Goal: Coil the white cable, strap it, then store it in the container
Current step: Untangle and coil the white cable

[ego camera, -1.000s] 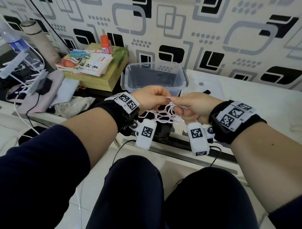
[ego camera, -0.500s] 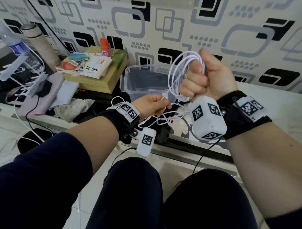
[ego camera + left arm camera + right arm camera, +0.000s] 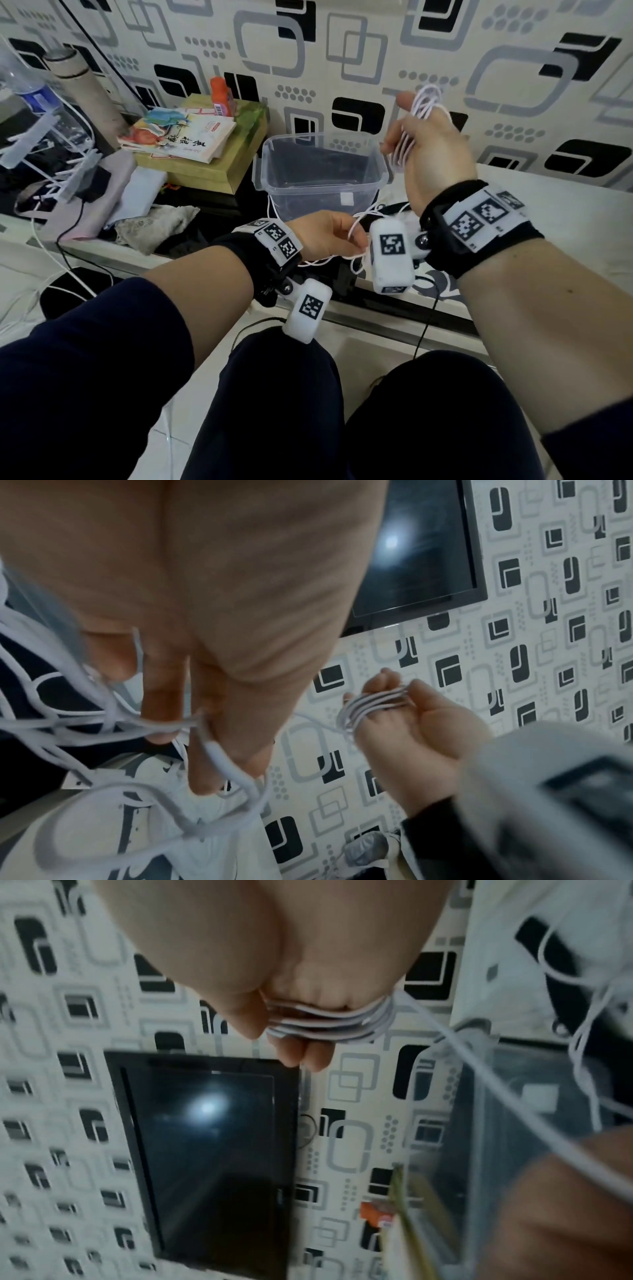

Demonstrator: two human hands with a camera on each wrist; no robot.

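The thin white cable (image 3: 424,102) is wound in several loops around the fingers of my raised right hand (image 3: 431,154), in front of the wall. In the right wrist view the thumb presses the coils (image 3: 329,1023) against the fingers. A loose strand runs down to my left hand (image 3: 342,236), which pinches it low in front of the container; more slack cable (image 3: 85,723) hangs tangled below it. The left wrist view also shows the right hand (image 3: 411,723) with the coils (image 3: 373,702). The clear plastic container (image 3: 308,195) stands open and empty just behind my left hand.
A stack of books (image 3: 185,137) on a flat box, with an orange bottle (image 3: 221,96), sits left of the container. Cloths, a plastic bottle and other cables crowd the far left. A dark screen (image 3: 205,1137) hangs on the patterned wall. My knees fill the foreground.
My right hand rose from beside the left hand to in front of the wall, taking cable loops with it, then turned from a fist to straighter fingers. The left hand stayed low.
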